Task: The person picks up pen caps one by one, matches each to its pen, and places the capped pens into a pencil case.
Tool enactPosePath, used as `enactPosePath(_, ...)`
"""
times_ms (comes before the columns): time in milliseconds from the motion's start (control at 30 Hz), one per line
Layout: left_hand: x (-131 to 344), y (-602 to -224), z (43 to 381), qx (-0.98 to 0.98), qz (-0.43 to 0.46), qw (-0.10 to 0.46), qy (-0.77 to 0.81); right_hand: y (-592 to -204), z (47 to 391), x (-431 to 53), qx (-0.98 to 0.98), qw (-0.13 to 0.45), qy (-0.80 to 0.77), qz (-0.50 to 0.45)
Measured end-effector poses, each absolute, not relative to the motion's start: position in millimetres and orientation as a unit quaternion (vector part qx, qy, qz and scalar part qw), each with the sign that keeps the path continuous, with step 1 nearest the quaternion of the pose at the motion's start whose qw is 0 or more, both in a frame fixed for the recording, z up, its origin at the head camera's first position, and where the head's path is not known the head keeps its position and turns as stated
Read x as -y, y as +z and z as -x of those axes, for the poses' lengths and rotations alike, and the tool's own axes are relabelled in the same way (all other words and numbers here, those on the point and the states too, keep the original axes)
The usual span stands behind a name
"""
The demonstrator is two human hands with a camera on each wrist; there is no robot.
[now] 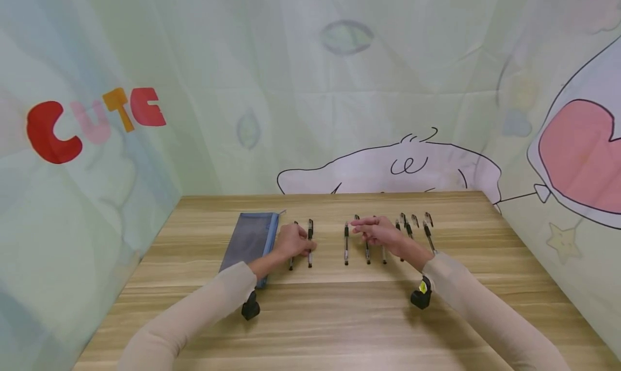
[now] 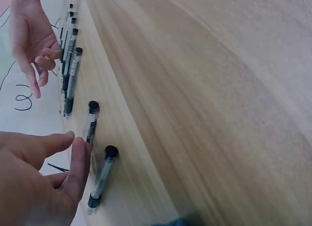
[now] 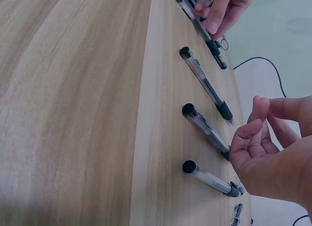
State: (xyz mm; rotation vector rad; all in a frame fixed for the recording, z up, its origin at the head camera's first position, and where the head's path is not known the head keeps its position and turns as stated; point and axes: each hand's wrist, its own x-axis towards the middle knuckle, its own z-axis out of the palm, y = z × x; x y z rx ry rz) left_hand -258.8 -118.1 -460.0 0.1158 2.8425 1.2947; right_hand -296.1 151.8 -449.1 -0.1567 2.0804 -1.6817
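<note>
My left hand [image 1: 294, 241] is over two capped black gel pens at the left of the row. Its thumb and forefinger tips are at the right one of these, a pen [image 2: 91, 119] lying on the table; the other pen [image 2: 102, 179] lies beside it. My right hand [image 1: 383, 235] hovers above the middle of the row, thumb and forefinger tips close together, nothing visible between them. Just left of these fingertips lies an uncapped pen [image 1: 346, 244], its black grip [image 3: 224, 110] pointing away from me. Other pens [image 3: 207, 131] lie partly hidden below the right hand.
A blue-grey mesh zip pouch [image 1: 248, 236] lies left of the left hand. At the right end are an uncapped pen [image 1: 429, 235] and loose pen caps [image 1: 414, 220]. A printed curtain [image 1: 310, 117] stands behind the wooden table [image 1: 335, 322].
</note>
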Motion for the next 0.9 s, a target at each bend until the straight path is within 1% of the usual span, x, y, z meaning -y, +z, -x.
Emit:
enactPosePath(167,116,-453,255,-0.885,-0.048,0.012,0.462,-448,297,-155,-0.757,0.229,-0.61,0.05)
enactPosePath(367,107,-454,255,-0.832,-0.056,0.066,0.549,-449,299,-159,-0.757,0.222,-0.613,0.047)
enactPosePath(567,91,-456,255,-0.815,-0.04,0.096,0.57,-450,300,-164,-0.757,0.224,-0.612,0.047)
enactPosePath(733,77,-459,259,-0.815,-0.034,0.124,0.566,-447,299,-171,-0.764,0.209,-0.61,0.036)
enactPosePath(900,68,-465,262,-0.8,-0.03,0.144,0.582,-446,298,-174,-0.763,0.208,-0.61,0.049)
